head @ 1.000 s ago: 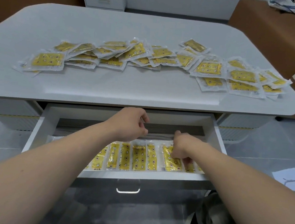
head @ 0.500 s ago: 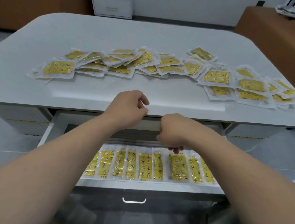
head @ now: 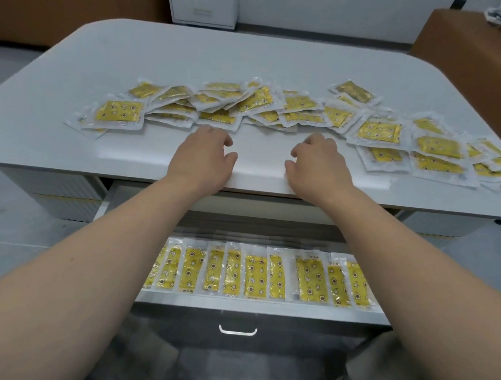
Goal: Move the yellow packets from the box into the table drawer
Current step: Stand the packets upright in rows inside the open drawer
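My left hand and right hand, empty with fingers loose, are just short of the yellow packets, probably for the next grab.

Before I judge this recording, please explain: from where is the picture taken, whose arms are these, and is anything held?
There is no machine: a person works with bare hands. A camera worn on the head looks forward and down, so the arms enter from below. The left hand and the right hand are over the front of the white table, fingers loosely curled, holding nothing. Beyond them, many yellow packets lie spread and overlapping on the table. Under the tabletop the drawer is pulled open, with a row of packets side by side in it. No box is in view.
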`<state>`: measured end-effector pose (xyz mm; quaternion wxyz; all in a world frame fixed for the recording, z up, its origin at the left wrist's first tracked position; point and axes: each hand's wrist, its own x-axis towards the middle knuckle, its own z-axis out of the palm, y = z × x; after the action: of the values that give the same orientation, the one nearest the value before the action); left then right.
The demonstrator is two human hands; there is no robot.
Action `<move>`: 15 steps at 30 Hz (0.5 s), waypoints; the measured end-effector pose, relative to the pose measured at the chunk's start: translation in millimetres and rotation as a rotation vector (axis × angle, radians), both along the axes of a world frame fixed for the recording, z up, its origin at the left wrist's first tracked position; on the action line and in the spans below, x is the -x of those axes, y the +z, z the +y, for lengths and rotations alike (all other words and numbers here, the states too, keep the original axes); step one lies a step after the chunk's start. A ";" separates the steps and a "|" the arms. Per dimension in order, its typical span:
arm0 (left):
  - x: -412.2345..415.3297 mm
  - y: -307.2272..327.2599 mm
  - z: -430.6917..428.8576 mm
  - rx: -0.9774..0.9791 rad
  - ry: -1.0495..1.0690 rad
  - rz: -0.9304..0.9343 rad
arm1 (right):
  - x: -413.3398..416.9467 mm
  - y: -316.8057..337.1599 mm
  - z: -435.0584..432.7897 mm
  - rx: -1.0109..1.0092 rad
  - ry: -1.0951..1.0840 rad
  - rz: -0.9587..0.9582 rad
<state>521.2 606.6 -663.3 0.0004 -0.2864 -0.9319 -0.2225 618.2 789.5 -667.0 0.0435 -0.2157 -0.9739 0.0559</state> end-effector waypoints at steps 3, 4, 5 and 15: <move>12.2 -0.6 2.4 0.074 0.028 0.077 | 7.1 -5.3 11.5 -0.034 -0.012 -0.046; 17.0 -1.1 3.4 0.107 0.038 0.108 | 9.9 -7.3 15.5 -0.038 -0.013 -0.059; 22.2 -1.7 4.2 0.138 0.050 0.137 | 12.3 -9.2 19.8 -0.033 -0.017 -0.073; 66.2 -32.3 6.2 0.300 0.188 0.101 | 32.8 -18.3 38.7 0.052 -0.058 -0.177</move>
<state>455.0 612.8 -695.6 0.0250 -0.2058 -0.9761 -0.0653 585.4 828.2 -685.3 -0.0466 -0.2487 -0.9655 0.0607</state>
